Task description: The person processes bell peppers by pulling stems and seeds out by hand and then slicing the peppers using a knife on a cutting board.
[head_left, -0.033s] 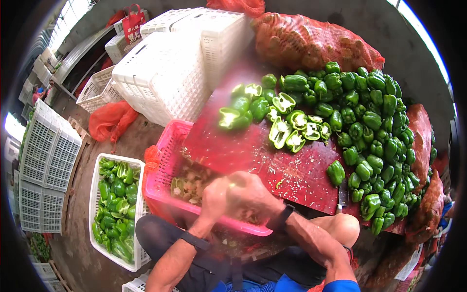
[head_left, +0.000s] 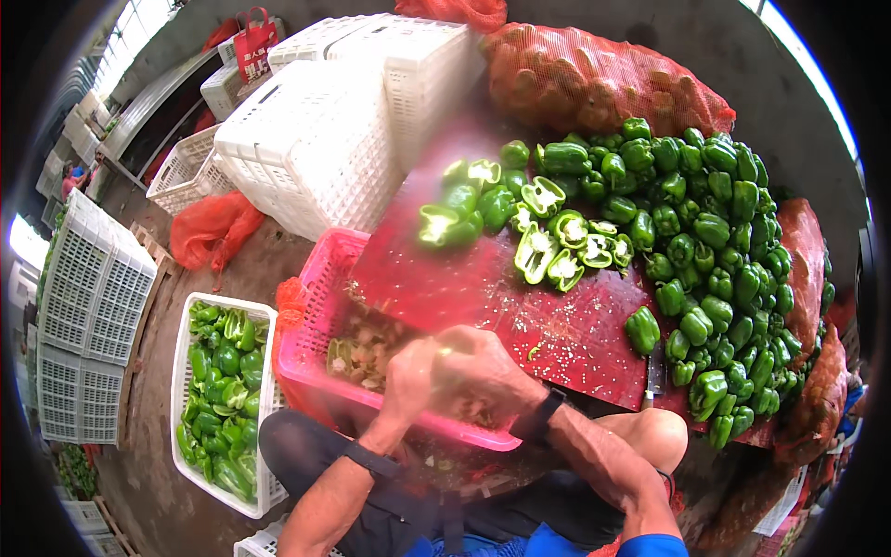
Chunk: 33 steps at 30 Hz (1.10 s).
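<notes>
My left hand [head_left: 408,379] and my right hand [head_left: 484,373] meet above a pink basket [head_left: 320,367], fingers closed. Between them shows a small pale green bit of a green pepper piece [head_left: 448,351], mostly hidden by my fingers and blurred. Inside the basket lie pepper cores and scraps [head_left: 357,360]. Beyond my hands, on a red board [head_left: 427,288] strewn with seeds, are several cut pepper halves [head_left: 536,252]. One whole green pepper [head_left: 641,330] rests at the right, close to a knife [head_left: 655,376] lying on the board.
Whole green peppers [head_left: 715,232] are heaped at the right, below a red mesh sack [head_left: 603,79]. On the floor at left, a white crate [head_left: 176,399] holds cut peppers. White crates [head_left: 306,139] are stacked behind the board, and more crates [head_left: 93,316] stand far left.
</notes>
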Motion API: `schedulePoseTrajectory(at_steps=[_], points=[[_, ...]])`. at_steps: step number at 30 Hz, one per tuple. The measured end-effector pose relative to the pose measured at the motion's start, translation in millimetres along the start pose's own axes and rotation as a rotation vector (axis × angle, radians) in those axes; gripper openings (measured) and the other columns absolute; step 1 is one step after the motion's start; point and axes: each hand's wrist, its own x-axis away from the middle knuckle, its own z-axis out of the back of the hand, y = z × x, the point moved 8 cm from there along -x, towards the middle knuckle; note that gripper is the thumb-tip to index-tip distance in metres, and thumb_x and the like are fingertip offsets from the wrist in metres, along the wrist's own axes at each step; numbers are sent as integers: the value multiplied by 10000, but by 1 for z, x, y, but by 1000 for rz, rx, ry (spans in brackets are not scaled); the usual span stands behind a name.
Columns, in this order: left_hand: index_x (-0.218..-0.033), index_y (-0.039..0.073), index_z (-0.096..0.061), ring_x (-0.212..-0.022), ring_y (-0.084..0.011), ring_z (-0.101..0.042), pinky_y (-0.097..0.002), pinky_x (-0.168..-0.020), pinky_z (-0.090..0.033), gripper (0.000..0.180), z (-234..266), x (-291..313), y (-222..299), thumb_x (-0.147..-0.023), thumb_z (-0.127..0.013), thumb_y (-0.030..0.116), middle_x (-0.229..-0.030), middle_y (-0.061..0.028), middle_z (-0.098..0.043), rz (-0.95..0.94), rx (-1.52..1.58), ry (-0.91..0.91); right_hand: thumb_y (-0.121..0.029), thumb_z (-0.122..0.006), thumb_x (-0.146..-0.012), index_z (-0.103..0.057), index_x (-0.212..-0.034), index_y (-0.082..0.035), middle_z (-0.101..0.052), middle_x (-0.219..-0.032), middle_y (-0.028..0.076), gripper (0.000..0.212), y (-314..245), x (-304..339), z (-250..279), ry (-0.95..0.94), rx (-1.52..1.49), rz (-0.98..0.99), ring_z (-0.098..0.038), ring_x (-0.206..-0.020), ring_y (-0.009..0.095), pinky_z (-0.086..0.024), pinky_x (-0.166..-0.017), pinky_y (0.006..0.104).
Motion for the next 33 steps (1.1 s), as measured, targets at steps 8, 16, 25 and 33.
schedulePoseTrajectory(at_steps=[8, 16, 25, 33], points=[[-1046, -28, -668, -912, -159, -659, -309, -765, -551, 161, -19, 3, -45, -921, -590, 39, -971, -75, -680, 599, 692, 13, -168, -505, -948, -660, -1065, -26, -646, -827, 64, 240, -33, -4, 37, 55, -583, -24, -618, -701, 162, -530, -601, 313], [-1155, 39, -614, -899, -160, -651, -285, -741, -586, 258, 106, -27, -12, -909, -538, 11, -1052, -89, -660, 452, 724, 312, -170, -685, -825, -647, -811, -51, -617, -719, 150, 125, 2, -34, 135, 363, 1009, 273, -619, -688, 322, -523, -672, 402], [-1289, -4, -565, -1076, -266, -616, -351, -930, -514, 356, 363, 53, -148, -947, -593, 93, -1184, -186, -640, 580, -442, 486, -60, -593, -771, -637, -1060, -44, -631, -996, 163, 293, -11, -68, 178, 771, 1259, 307, -602, -927, 368, -515, -820, 449], [-1276, -83, -564, -970, -234, -668, -321, -835, -545, 425, 298, 46, -88, -910, -640, 120, -1144, -171, -660, 704, -170, 272, -76, -575, -773, -552, -1063, 20, -644, -865, 240, 306, -3, -104, 199, 623, 1371, 138, -662, -817, 404, -547, -739, 488]])
